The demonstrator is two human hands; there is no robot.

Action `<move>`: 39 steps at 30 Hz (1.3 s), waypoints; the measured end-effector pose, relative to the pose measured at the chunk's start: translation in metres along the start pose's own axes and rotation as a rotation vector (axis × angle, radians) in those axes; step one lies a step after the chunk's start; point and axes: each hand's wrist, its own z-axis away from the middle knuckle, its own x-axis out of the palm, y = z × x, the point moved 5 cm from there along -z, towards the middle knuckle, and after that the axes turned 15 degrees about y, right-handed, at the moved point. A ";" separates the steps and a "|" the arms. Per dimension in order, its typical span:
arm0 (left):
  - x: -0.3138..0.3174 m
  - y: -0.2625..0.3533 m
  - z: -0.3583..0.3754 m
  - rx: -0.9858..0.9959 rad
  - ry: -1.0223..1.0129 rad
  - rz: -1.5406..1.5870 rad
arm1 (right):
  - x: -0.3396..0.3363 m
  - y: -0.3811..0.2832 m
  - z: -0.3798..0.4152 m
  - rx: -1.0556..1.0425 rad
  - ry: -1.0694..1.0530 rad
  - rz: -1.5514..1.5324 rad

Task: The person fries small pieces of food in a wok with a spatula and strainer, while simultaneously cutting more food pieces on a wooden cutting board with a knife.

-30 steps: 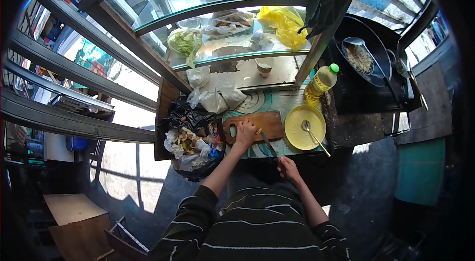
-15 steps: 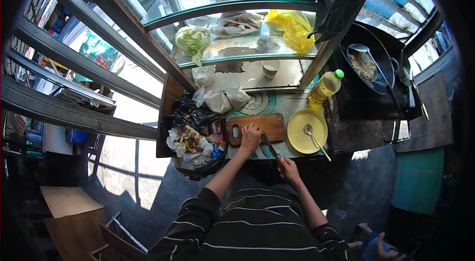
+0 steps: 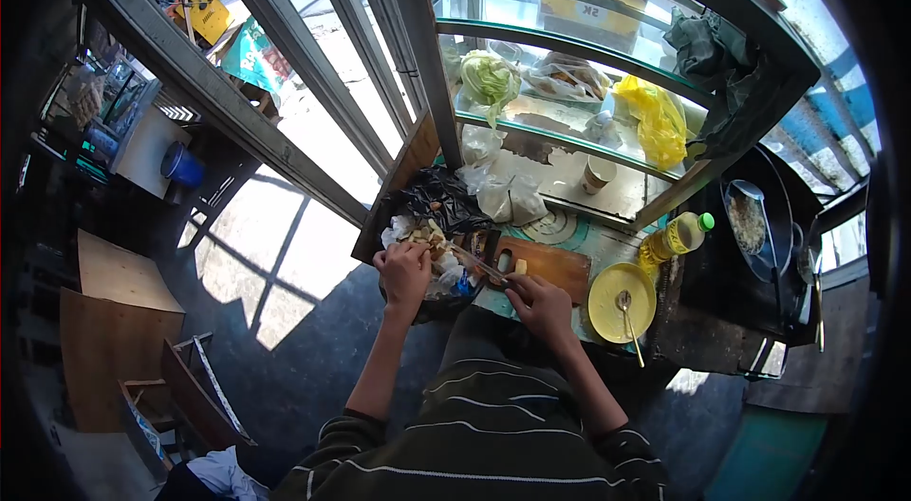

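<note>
Head view: the step looks like clearing scraps off the board into the bag. The right hand is closed on a knife, blade reaching over the bag. The left hand rests on the scraps, seemingly curled. Next calls for drawing the blade back to the board

Brown wooden cutting board; round yellow plastic plate; crinkled black plastic bag; yellow oil bottle, green-capped; dark sleeves with thin white stripes.
</note>
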 end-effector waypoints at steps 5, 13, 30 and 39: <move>-0.018 0.000 -0.006 -0.083 0.103 0.063 | 0.006 -0.029 -0.010 -0.191 -0.022 0.119; 0.003 -0.024 0.000 -0.057 0.139 -0.022 | -0.013 -0.038 -0.003 -0.224 0.042 0.077; 0.009 -0.021 0.011 -0.091 0.058 0.070 | -0.031 0.013 0.037 0.066 0.146 0.113; 0.012 -0.008 0.000 -0.109 -0.039 0.382 | 0.026 0.148 0.060 0.405 0.344 0.301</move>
